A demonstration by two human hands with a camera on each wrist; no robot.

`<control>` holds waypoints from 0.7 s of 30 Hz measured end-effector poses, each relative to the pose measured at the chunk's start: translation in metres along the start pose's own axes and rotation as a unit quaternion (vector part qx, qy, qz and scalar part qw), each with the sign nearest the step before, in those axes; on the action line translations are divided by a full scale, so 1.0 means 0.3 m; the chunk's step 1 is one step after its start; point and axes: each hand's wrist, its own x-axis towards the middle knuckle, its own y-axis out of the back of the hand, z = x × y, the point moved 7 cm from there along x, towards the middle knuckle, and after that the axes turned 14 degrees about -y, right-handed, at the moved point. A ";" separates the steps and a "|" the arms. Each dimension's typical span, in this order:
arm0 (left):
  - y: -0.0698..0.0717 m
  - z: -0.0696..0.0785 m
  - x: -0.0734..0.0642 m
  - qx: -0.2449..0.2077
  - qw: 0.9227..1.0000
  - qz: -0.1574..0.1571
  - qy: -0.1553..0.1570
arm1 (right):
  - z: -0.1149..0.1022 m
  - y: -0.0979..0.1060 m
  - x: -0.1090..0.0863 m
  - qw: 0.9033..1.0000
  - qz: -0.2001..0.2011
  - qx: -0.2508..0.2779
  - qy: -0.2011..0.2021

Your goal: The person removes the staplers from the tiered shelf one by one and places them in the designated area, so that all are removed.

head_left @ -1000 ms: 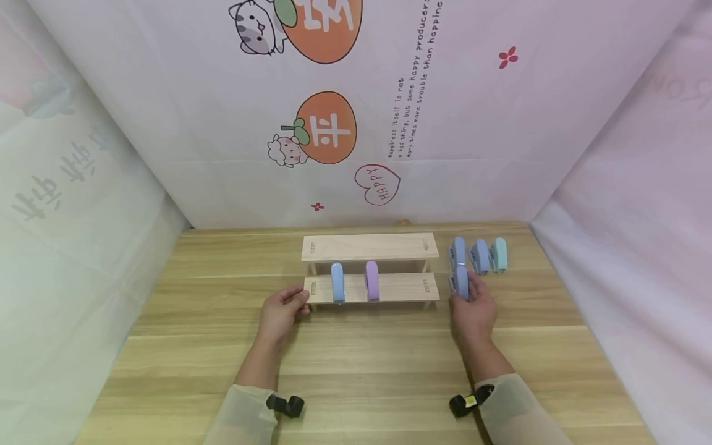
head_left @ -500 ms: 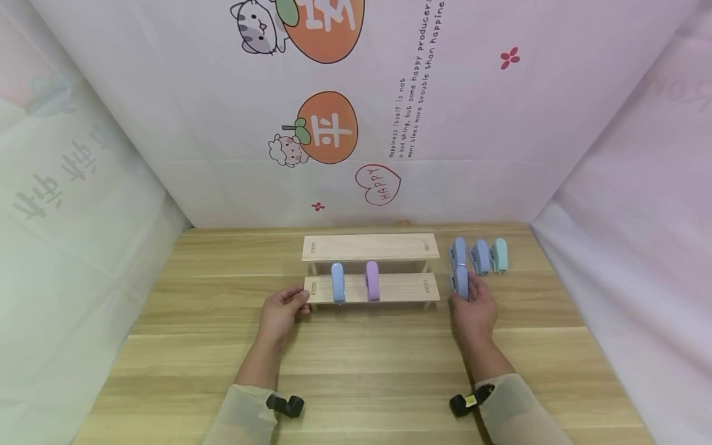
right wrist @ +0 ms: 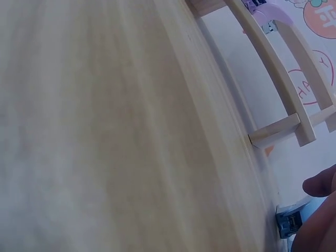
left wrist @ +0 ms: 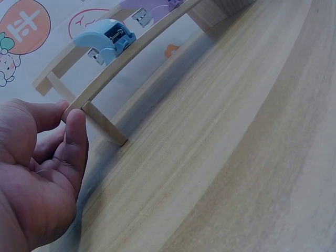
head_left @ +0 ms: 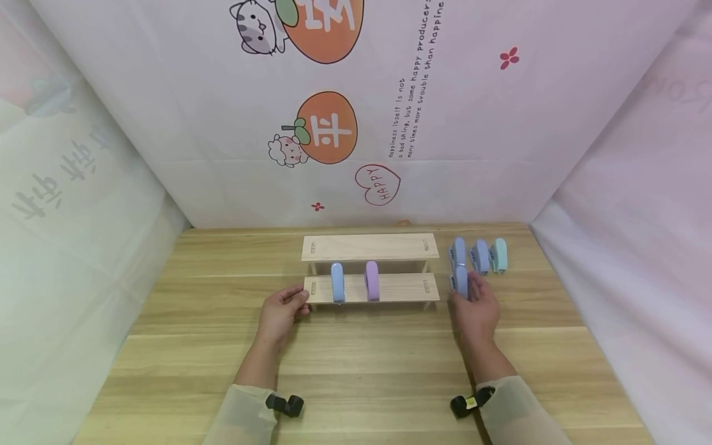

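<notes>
Head view alone shows both: my left hand (head_left: 280, 314) pinches a riser's (head_left: 399, 287) nine-o'clock end, right hand (head_left: 478, 314) a blue stapler (head_left: 459, 282); wooden tabletop (head_left: 364, 364), cloth walls (head_left: 456, 179).

Wooden shelf (head_left: 400, 287), level, blue stapler (head_left: 460, 282) near right end

And here I am, inside a small screened-off booth: a pale back sheet (head_left: 456, 111) straight ahead, printed with orange fruit (head_left: 328, 105), cartoon animals (head_left: 288, 150) and a red heart (head_left: 378, 184) reading HAPPY, white sheets (head_left: 639, 247) closing in left and right, a wood-grain bench (head_left: 367, 371) below me! Home, office or lab beyond the cloth? I can't tell.
</notes>
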 end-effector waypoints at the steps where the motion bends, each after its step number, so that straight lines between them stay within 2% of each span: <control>1: 0.001 -0.002 0.000 0.001 1.000 0.000 0.001 | -0.001 0.001 -0.002 1.000 0.000 0.000 0.001; 21: 0.001 -0.005 0.002 0.001 1.000 0.004 0.012 | -0.050 0.027 -0.049 0.999 0.020 -0.004 0.041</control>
